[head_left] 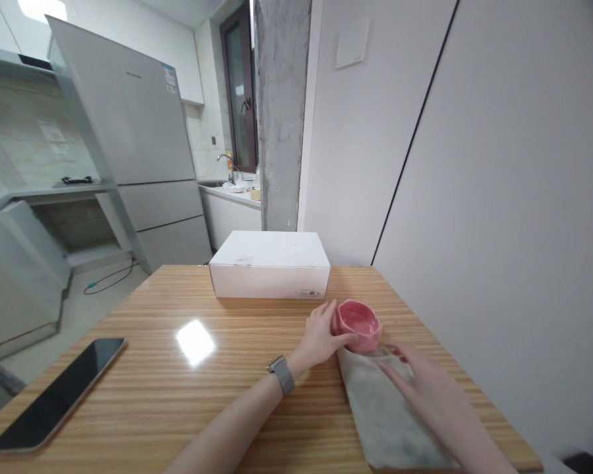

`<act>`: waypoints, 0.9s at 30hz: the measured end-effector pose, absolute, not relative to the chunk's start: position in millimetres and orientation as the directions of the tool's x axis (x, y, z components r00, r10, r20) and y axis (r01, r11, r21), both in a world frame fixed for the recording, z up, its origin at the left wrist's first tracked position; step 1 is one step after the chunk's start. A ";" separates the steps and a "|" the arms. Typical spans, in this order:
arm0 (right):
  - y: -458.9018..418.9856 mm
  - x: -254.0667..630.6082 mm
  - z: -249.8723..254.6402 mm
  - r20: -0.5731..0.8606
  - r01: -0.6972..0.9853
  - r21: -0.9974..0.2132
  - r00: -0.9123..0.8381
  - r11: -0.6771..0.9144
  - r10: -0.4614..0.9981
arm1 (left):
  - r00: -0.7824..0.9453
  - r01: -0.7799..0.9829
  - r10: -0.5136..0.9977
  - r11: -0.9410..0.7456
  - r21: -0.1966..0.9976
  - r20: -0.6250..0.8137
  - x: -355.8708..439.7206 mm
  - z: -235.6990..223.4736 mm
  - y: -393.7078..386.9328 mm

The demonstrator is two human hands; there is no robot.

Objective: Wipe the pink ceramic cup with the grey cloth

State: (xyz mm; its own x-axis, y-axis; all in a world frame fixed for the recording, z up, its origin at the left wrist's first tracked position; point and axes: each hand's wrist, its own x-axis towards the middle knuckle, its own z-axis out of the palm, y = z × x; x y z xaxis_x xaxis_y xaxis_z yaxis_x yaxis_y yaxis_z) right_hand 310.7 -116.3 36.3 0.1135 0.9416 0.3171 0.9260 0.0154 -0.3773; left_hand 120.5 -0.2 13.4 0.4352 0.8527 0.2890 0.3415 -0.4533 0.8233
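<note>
A pink bowl [360,321] with a wavy, petal-like rim stands tilted slightly toward me on the right side of the table. My left hand [321,334], with a watch on its wrist, grips the bowl's left side, thumb across the front and fingers behind. Just below the bowl lies a grey-green cloth pouch [388,415], its upper edge against the bowl's base. At that edge, my right hand [415,375] has its thumb and fingers around the cloth's right corner. Slight blur covers the right hand, and the pouch's inside is hidden.
A white box [270,280] sits at the back of the wooden table [178,395]. Near the left edge lies a black phone [59,395]. A pale wall [499,197] runs close along the right side. Beyond the table are a fridge [128,125] and a sink counter.
</note>
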 end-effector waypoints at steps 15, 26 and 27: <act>-130.4 156.4 -10.0 0.196 0.858 -0.276 -0.390 0.433 0.899 | 0.298 0.902 0.936 -0.341 0.266 0.188 -12.1 6.0 -103.9; -126.1 150.0 -26.2 0.407 0.860 -0.250 -0.324 0.446 0.854 | 0.287 0.927 0.925 -0.334 0.169 0.251 -22.0 -21.8 -115.6; -126.3 149.8 -25.9 0.413 0.861 -0.246 -0.322 0.445 0.852 | 0.288 0.927 0.924 -0.334 0.168 0.252 -22.1 -20.6 -116.0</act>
State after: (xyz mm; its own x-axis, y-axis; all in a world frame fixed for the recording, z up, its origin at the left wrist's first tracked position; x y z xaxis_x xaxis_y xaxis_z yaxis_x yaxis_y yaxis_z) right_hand 149.8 -126.3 -25.9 -0.3223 0.8517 0.4131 0.8611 0.4450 -0.2457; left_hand -22.1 -116.0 -20.6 0.2877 0.9240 0.2519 0.9274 -0.3344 0.1676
